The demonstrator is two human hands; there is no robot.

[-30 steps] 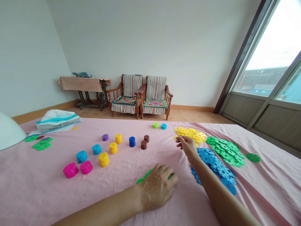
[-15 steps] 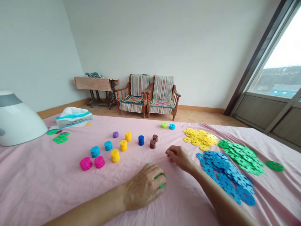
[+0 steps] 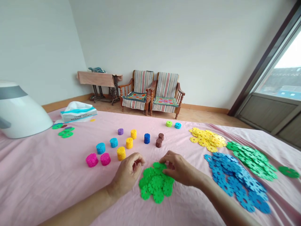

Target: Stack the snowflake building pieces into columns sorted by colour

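In front of me lies a heap of green snowflake discs [image 3: 156,183], flat notched plastic pieces overlapping on the pink cloth. My right hand [image 3: 180,168] reaches over the heap's upper right edge, with thumb and fingers bent around green discs there. Just left of the heap, my left hand [image 3: 127,172] hovers with fingers loosely curled; a gap shows between thumb and fingers, and I see no disc in it. Beyond it stand short stacks of discs: yellow [image 3: 121,153], pink [image 3: 105,159], light blue [image 3: 100,148], dark blue [image 3: 147,138] and brown [image 3: 159,143].
To the right spread heaps of blue discs [image 3: 231,175], yellow discs [image 3: 207,139] and darker green discs [image 3: 255,160]. At the left are a tissue pack [image 3: 80,114] and a white appliance [image 3: 25,116]. Two wooden chairs [image 3: 150,94] stand beyond the table.
My left hand has lifted off the green discs and moved left, uncovering the heap. My right hand has come down to its upper right edge. The view has shifted slightly.
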